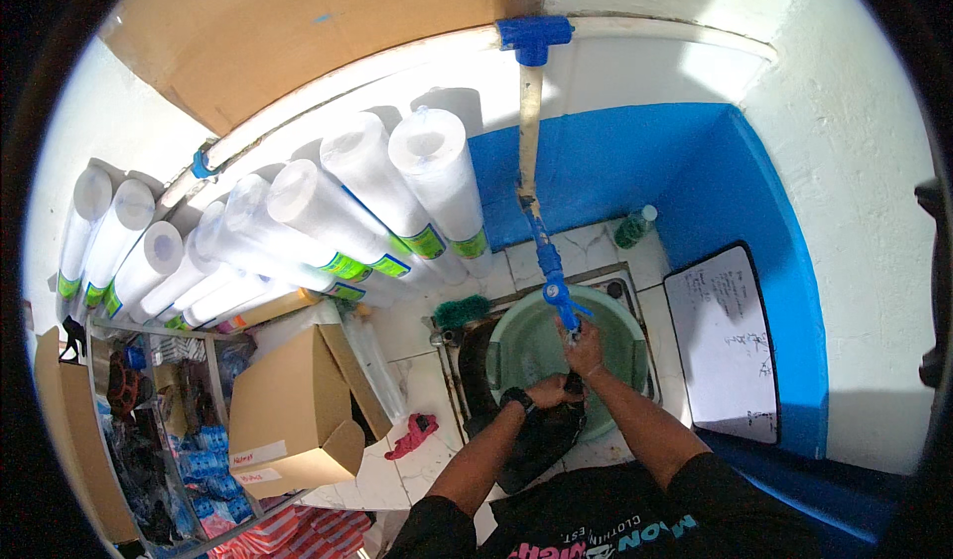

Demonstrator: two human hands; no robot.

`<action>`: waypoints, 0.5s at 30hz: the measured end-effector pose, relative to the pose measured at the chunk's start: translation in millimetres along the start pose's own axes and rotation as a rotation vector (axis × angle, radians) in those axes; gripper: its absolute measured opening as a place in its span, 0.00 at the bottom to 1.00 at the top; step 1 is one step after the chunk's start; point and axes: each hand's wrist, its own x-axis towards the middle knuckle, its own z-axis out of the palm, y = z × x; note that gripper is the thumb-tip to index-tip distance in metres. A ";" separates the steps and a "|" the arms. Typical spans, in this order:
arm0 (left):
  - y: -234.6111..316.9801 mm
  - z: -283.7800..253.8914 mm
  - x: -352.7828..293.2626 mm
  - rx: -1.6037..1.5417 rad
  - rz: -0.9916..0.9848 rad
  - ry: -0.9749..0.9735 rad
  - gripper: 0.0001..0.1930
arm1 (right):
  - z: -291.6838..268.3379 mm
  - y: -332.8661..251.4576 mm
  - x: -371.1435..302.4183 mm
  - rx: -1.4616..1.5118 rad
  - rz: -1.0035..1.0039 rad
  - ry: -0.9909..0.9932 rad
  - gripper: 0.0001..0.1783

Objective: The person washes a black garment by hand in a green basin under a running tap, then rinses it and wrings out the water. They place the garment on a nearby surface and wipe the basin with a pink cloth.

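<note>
My left hand (pixel 548 392), with a black watch on its wrist, is closed on a limp black item (pixel 544 440) that looks like cloth or a bag. This black item hangs over the near left rim of a pale green basin (pixel 641 346). Just under the mouth of a blue tap (pixel 558 293), my right hand (pixel 584 349) has its fingers curled in. What they grip, the tap's end or something small, is hidden. A dark bit of the item shows between the two hands. Water in the basin looks greenish.
A green scrubbing pad (pixel 462 311) and a pink-red cloth (pixel 411 436) lie left of the basin. Behind it stands a green bottle (pixel 635 226). A whiteboard (pixel 723 341) leans at the right. White filter rolls (pixel 437 172) and an open cardboard box (pixel 288 410) are at the left.
</note>
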 end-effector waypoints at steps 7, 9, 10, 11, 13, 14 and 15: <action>-33.6 -0.6 -0.4 -0.412 -0.062 0.267 0.11 | -15.5 -12.4 1.8 0.554 0.125 -0.157 0.15; -39.2 -2.3 2.8 -0.424 -0.151 0.293 0.13 | -20.0 -9.1 -5.2 0.686 0.433 -0.410 0.17; -39.3 -3.1 4.7 -0.448 -0.191 0.337 0.13 | -20.1 -9.8 -13.3 0.494 0.286 -0.419 0.17; -37.3 -3.0 6.3 -0.684 -0.086 0.394 0.17 | -19.4 -12.0 -23.8 0.304 0.140 -0.425 0.17; -27.4 -1.9 8.6 -1.170 -0.029 0.607 0.25 | -18.8 -19.5 -44.3 0.144 -0.064 -0.372 0.16; -20.4 -0.9 8.6 -1.163 0.006 0.613 0.30 | -18.1 -25.3 -55.4 0.168 -0.129 -0.317 0.16; -13.3 0.7 7.2 -1.175 -0.050 0.637 0.35 | -17.3 -30.9 -62.8 0.199 -0.222 -0.260 0.15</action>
